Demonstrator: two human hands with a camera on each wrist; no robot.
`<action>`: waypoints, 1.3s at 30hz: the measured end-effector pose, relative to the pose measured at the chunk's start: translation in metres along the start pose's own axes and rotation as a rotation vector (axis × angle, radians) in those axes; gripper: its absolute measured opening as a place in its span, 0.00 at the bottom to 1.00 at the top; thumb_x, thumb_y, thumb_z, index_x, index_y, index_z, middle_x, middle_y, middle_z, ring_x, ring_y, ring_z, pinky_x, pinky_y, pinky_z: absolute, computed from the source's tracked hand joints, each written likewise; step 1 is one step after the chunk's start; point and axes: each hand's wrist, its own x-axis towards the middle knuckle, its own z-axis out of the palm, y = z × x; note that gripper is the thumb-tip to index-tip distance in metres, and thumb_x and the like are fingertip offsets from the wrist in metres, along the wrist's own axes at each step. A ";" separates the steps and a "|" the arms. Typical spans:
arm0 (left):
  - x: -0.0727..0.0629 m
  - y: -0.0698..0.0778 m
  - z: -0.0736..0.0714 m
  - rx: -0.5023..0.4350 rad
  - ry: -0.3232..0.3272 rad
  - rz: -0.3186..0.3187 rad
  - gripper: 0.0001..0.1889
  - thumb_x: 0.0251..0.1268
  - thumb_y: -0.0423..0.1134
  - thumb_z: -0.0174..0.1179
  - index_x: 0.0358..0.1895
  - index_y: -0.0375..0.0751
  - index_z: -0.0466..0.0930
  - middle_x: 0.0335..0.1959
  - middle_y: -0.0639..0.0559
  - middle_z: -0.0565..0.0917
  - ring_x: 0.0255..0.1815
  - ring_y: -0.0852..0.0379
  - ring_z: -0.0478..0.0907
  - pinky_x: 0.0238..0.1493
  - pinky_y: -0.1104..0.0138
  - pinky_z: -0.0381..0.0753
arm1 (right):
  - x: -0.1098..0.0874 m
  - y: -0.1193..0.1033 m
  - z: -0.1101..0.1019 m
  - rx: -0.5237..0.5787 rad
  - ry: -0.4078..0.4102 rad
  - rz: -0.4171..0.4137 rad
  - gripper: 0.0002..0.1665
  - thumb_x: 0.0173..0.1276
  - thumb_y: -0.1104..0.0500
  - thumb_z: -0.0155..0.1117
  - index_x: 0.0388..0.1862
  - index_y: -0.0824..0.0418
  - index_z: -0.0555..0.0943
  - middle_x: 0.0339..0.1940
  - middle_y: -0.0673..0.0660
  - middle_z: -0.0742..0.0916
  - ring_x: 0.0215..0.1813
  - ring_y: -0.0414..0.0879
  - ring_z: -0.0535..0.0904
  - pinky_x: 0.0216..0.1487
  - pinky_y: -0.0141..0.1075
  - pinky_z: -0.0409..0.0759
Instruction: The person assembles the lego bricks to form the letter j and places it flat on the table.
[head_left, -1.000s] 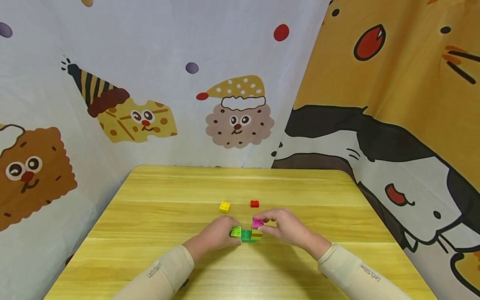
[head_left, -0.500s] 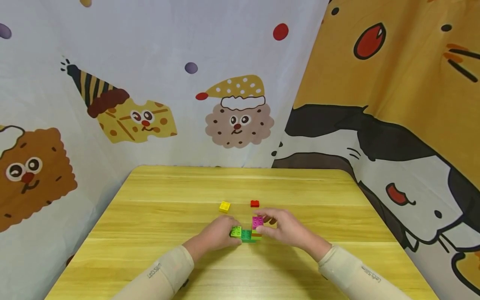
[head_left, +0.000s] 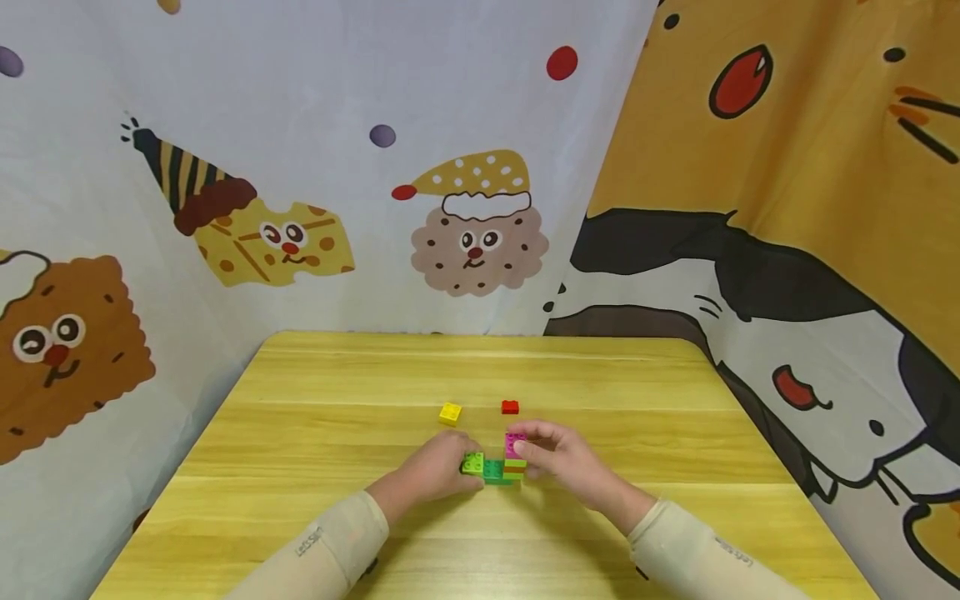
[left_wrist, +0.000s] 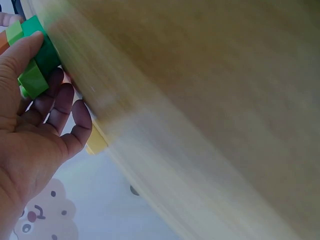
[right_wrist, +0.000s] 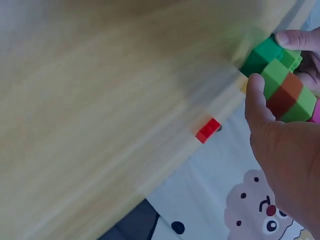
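Note:
A long dark green brick (head_left: 492, 471) lies low on the table with a light green brick (head_left: 473, 463) on its left end. On its right end rises a stack of light green and orange-brown bricks (right_wrist: 285, 95), topped by a pink brick (head_left: 512, 446). My left hand (head_left: 437, 465) grips the left end of the build, its thumb against the dark green brick in the left wrist view. My right hand (head_left: 567, 461) holds the pink brick at the top of the stack, thumb at its near side. One right finger stretches down beside the stack in the right wrist view.
Behind the hands a yellow brick (head_left: 450, 413) and a small red brick (head_left: 510, 407) lie apart on the wooden table (head_left: 360, 375). A cartoon-printed cloth (head_left: 315, 100) hangs beyond the table's far edge.
The pink brick has gone from tilted to sitting straighter on the stack. My right hand has turned and its wrist has dropped lower, while my left hand stays in place.

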 end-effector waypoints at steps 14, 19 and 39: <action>0.001 0.000 0.000 -0.009 -0.001 0.002 0.14 0.62 0.46 0.79 0.46 0.44 0.90 0.36 0.59 0.85 0.34 0.66 0.73 0.37 0.72 0.75 | 0.002 0.010 0.010 0.183 0.047 0.063 0.26 0.78 0.49 0.69 0.71 0.54 0.81 0.67 0.59 0.83 0.63 0.56 0.83 0.59 0.52 0.88; 0.001 -0.001 0.001 -0.012 0.005 0.007 0.14 0.61 0.45 0.79 0.45 0.45 0.90 0.36 0.59 0.85 0.34 0.66 0.72 0.37 0.73 0.75 | 0.003 0.012 0.011 0.184 0.054 0.041 0.26 0.78 0.50 0.69 0.71 0.55 0.81 0.60 0.52 0.85 0.60 0.55 0.83 0.56 0.48 0.89; 0.001 0.000 0.000 -0.038 0.012 0.014 0.12 0.61 0.44 0.79 0.42 0.44 0.89 0.34 0.59 0.84 0.32 0.66 0.72 0.35 0.73 0.75 | 0.005 0.025 0.010 0.193 0.052 -0.024 0.25 0.79 0.52 0.67 0.70 0.58 0.80 0.58 0.53 0.85 0.58 0.53 0.84 0.54 0.45 0.89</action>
